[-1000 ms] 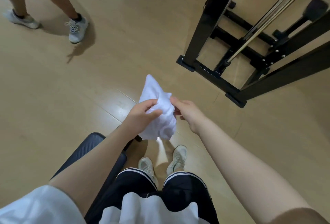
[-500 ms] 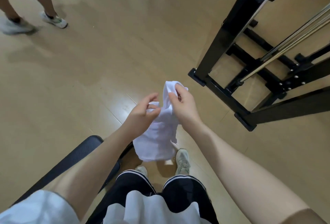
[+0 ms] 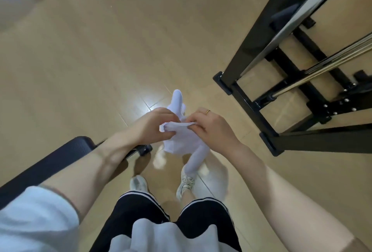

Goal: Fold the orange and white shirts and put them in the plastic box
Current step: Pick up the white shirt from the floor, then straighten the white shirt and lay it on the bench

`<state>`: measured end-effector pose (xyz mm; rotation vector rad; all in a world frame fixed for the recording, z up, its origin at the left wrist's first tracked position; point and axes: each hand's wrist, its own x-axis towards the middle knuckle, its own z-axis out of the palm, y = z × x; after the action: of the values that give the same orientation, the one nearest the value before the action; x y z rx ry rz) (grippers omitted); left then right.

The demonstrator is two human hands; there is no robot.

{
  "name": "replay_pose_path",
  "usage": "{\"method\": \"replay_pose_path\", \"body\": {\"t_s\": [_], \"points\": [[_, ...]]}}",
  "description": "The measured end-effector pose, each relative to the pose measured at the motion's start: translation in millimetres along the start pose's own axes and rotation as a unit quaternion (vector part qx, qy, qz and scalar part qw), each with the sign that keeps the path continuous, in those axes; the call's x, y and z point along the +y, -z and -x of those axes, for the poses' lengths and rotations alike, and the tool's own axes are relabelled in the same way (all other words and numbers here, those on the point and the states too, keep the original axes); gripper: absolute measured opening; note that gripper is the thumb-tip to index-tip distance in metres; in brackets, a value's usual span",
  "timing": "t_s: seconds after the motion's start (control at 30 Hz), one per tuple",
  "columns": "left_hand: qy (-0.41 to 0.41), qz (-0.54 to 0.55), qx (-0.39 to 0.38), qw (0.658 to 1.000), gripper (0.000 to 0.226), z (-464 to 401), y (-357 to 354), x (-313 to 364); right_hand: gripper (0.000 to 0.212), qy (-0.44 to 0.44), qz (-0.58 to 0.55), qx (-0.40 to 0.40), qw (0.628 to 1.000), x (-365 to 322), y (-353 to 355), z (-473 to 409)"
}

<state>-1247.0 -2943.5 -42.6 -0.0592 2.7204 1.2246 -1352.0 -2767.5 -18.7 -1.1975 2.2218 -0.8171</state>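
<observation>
I have the white shirt (image 3: pixel 181 141) pinched along one edge between my left hand (image 3: pixel 153 126) and right hand (image 3: pixel 213 129), both closed on it in midair over the floor (image 3: pixel 100 60), probably to find a hem; the cloth is bunched and blurred; no orange shirt or box shows.

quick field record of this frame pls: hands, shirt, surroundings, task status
left hand: grip shut on white shirt
right hand: pinches the same shirt edge; ring on a finger
white shirt: held in the air, bunched, part hanging toward the shoes
orange shirt: not in view
plastic box: not in view
surroundings: wood floor, black metal frame at right, dark chair at left
status: shirt not yet folded
</observation>
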Motion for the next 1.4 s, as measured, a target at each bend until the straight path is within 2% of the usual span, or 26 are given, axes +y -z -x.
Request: {"method": "replay_pose_path", "body": {"t_s": [0.1,0.23,0.37,0.47,0.5,0.6,0.7,0.77,0.8,0.87,0.93,1.03,1.1,1.2,1.3,1.33,1.4], "points": [[0.020,-0.016,0.000,1.000,0.029,-6,-3,2,0.038,-0.024,0.011,0.023,0.999,24,9,8],[0.078,-0.074,-0.010,0.994,0.028,-6,-6,3,0.014,-0.078,0.064,0.019,0.995,54,17,10],[0.219,0.072,0.073,0.970,0.026,3,-3,-9,0.014,-0.189,0.047,0.019,0.981,82,26,5],[0.266,0.096,0.060,0.957,0.017,4,6,-13,0.036,-0.261,0.027,0.001,0.965,85,33,2],[0.285,0.094,0.046,0.953,0.021,3,7,-12,0.039,-0.279,-0.001,-0.007,0.960,82,33,1],[0.333,0.152,0.053,0.929,0.029,3,13,-11,0.026,-0.342,-0.148,-0.015,0.928,68,33,-10],[0.359,0.225,0.143,0.895,0.027,9,22,-10,0.022,-0.415,-0.267,-0.018,0.870,55,39,-25],[0.368,0.213,0.227,0.876,0.023,11,28,-10,0.019,-0.396,-0.314,-0.020,0.863,44,43,-32],[0.367,0.183,0.246,0.878,0.019,10,30,-9,0.015,-0.368,-0.332,-0.028,0.868,36,45,-35],[0.362,0.135,0.237,0.892,0.009,7,30,2,0.023,-0.320,-0.357,-0.054,0.876,21,47,-39],[0.313,0.132,0.221,0.914,0.034,1,24,19,0.025,-0.287,-0.376,-0.077,0.878,6,48,-43],[0.209,0.278,0.179,0.920,0.031,-3,11,55,0.022,-0.275,-0.378,-0.114,0.877,-18,41,-52],[0.181,0.328,0.166,0.912,0.037,-3,-2,69,0.019,-0.304,-0.363,-0.097,0.875,-30,38,-57],[0.201,0.283,0.236,0.908,0.041,-3,-14,75,0.022,-0.296,-0.407,-0.092,0.859,-34,38,-58],[0.227,0.250,0.304,0.891,0.013,-7,-13,79,0.010,-0.271,-0.411,-0.109,0.863,-34,40,-53],[0.235,0.244,0.317,0.886,0.007,-8,-12,79,0.007,-0.274,-0.413,-0.098,0.863,-33,40,-51],[0.244,0.258,0.329,0.875,0.012,-12,-7,80,0.015,-0.277,-0.449,-0.050,0.848,-30,38,-47]]}}
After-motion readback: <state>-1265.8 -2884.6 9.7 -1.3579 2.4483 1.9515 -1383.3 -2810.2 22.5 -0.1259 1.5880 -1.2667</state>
